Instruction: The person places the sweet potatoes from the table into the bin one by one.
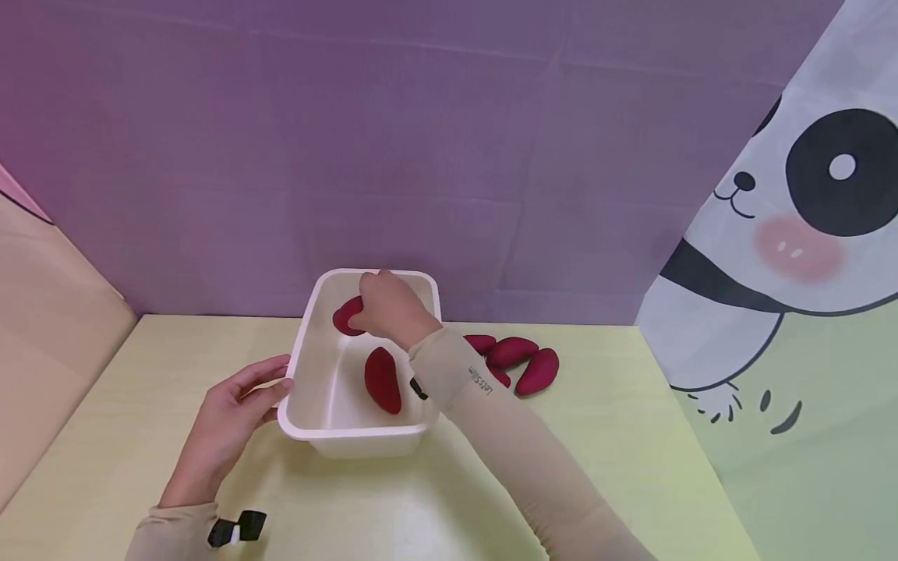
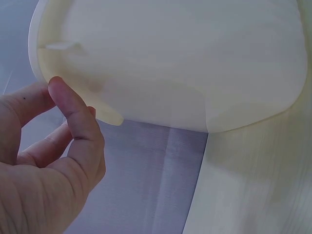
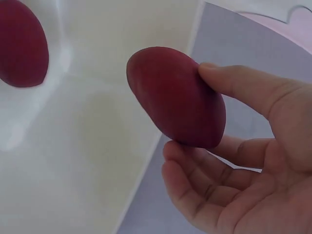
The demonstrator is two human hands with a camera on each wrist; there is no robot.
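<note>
A white plastic bin (image 1: 365, 446) stands upright near the back of the table. My left hand (image 1: 226, 417) pinches its left rim between thumb and fingers, as the left wrist view also shows. Over the far part of the bin, my right hand (image 1: 391, 305) holds a dark red sweet potato (image 3: 175, 97) between its thumb and fingertips. In the right wrist view the held sweet potato is above the bin's wall. Another sweet potato (image 1: 382, 380) lies on the bin floor, nearer the front.
Several more dark red sweet potatoes (image 1: 512, 352) lie in a group on the pale table (image 1: 610, 467), right of the bin and partly behind my right forearm. A purple backdrop (image 1: 421, 156) rises at the table's back edge. A panda-printed panel (image 1: 807, 312) borders the right side.
</note>
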